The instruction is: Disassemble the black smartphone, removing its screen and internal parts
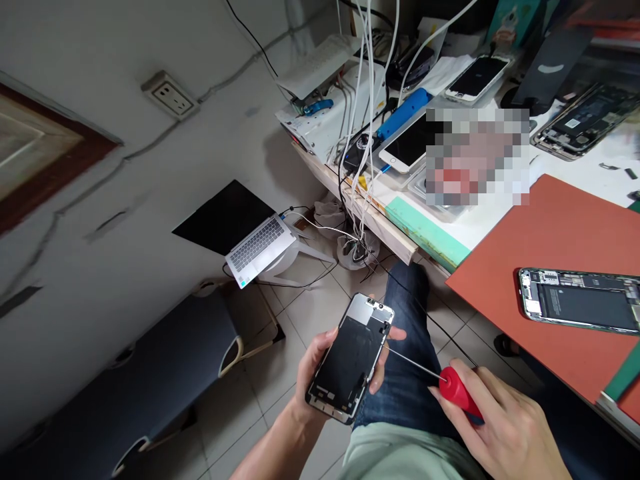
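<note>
A phone screen assembly [350,360], its inner side facing up, rests in my left hand [316,367], whose fingers wrap round both long edges above my lap. My right hand [510,420] is closed on the red handle of a screwdriver [457,390]. The thin shaft points left, and its tip is at the right edge of the screen assembly; whether it touches is hard to tell. On the orange-red mat [565,233] at the right lies an opened phone body [583,300] with its battery showing.
The desk holds a white phone [410,147], another phone [477,77], an opened phone [590,120] and hanging white cables [363,100]. A laptop [257,247] sits on a stool at the left, near a dark folding bed [150,380]. A black cable crosses above my leg.
</note>
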Motion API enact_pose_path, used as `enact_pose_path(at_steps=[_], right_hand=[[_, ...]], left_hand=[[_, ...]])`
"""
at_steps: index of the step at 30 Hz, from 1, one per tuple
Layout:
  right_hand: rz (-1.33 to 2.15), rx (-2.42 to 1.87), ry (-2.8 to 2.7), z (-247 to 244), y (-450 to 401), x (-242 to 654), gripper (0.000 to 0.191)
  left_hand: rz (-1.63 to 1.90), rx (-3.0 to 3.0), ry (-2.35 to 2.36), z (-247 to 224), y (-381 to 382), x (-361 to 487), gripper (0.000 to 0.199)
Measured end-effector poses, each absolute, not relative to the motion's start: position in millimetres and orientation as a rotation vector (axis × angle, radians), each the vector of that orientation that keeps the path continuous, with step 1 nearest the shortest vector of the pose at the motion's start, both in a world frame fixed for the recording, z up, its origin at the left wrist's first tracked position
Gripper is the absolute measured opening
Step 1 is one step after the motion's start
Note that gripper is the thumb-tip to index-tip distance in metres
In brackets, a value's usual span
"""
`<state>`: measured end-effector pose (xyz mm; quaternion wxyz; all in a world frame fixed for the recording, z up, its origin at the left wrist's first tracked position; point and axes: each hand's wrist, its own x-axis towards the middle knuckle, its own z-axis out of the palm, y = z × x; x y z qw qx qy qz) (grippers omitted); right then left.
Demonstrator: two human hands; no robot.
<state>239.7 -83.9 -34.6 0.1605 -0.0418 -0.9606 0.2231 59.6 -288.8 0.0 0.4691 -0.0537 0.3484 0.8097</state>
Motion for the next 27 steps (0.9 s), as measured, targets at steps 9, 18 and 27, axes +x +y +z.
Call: enact_pose_path(at_steps=[9,18,27], right_hand=[[0.64,-0.135,-2.757,-41.8,-86.5,245.8,0.03],[0.602,-0.105,-2.757,-39.3,-87.4,244.9,0.034],[0.616,-0.126,-2.733,-37.1,-85.2,241.1,0.031]], left_hand=[[1.964,-0.201,0.949,2.8,-286.7,60.4,0.061],[1.978,-0.23,0.949,0.7,-286.8,60.5,0.061],[1.956,-0.263,0.94,1.4,-287.7,60.4,0.065]])
